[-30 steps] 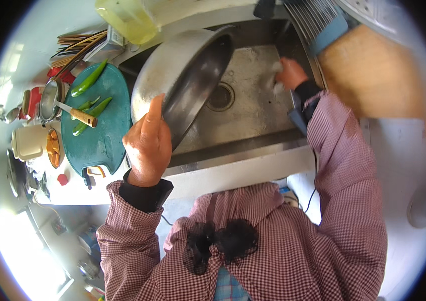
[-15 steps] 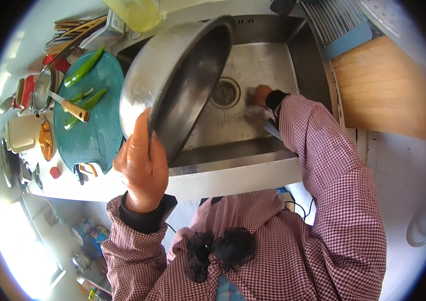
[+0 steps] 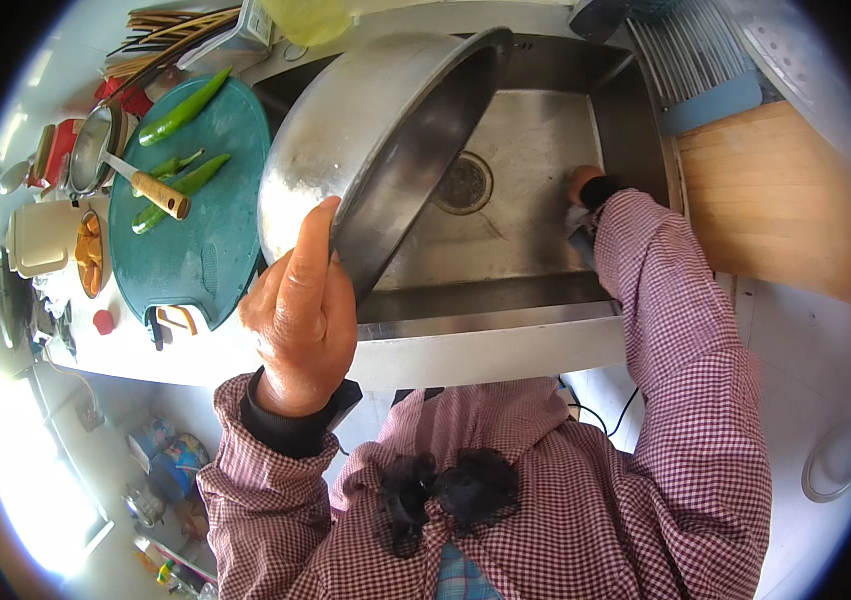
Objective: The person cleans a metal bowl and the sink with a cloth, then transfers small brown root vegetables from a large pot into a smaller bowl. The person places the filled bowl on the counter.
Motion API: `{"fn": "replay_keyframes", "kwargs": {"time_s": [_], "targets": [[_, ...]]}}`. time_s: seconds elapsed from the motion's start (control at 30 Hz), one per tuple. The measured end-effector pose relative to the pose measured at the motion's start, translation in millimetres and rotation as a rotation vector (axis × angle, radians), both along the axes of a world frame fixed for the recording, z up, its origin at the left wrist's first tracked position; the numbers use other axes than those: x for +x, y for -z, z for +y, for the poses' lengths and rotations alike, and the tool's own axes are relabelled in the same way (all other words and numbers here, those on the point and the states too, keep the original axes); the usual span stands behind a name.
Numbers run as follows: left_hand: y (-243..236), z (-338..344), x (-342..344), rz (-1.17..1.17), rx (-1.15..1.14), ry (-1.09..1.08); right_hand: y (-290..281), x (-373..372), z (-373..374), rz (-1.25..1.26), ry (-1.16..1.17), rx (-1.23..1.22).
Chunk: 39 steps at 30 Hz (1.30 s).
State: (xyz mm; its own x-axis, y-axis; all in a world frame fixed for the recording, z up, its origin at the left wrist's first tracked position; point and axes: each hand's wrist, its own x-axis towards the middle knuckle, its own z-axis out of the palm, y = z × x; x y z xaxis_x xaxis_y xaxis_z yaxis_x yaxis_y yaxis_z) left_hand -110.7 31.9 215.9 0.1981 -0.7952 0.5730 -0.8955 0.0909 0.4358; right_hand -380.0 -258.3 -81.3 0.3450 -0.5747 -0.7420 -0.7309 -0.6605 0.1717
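We gripped the large round steel bowl (image 3: 365,150) by its rim with our left hand (image 3: 297,320), tilted over the steel sink (image 3: 535,240) at upper centre, where it risked slipping, while our right hand's (image 3: 583,185) fingers were too hidden to judge.

The person wears a red-and-white checked shirt (image 3: 645,480) with long sleeves, dark cuffs (image 3: 290,425) beneath, over a blue checked garment (image 3: 460,578).
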Motion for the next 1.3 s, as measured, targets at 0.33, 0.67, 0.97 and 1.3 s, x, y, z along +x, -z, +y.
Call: {"fn": "replay_keyframes", "kwargs": {"time_s": [0.33,0.67,0.97,1.3], "targets": [[-5.3,-3.8,5.3,-0.009,-0.064,0.024,-116.5,110.7,76.3,-0.459,-0.140,0.223],[-14.2,-2.6,5.1,-0.080,0.006,0.096,-135.6,55.0,80.4,-0.807,0.120,0.191],[-14.6,7.4,-16.8,-0.239,-0.032,0.429,-117.2,55.8,127.9,-0.686,-0.059,0.472],[11.5,12.1,-37.1,-0.131,-0.010,0.556,-159.5,-39.7,72.2,-0.892,0.366,0.066]]}}
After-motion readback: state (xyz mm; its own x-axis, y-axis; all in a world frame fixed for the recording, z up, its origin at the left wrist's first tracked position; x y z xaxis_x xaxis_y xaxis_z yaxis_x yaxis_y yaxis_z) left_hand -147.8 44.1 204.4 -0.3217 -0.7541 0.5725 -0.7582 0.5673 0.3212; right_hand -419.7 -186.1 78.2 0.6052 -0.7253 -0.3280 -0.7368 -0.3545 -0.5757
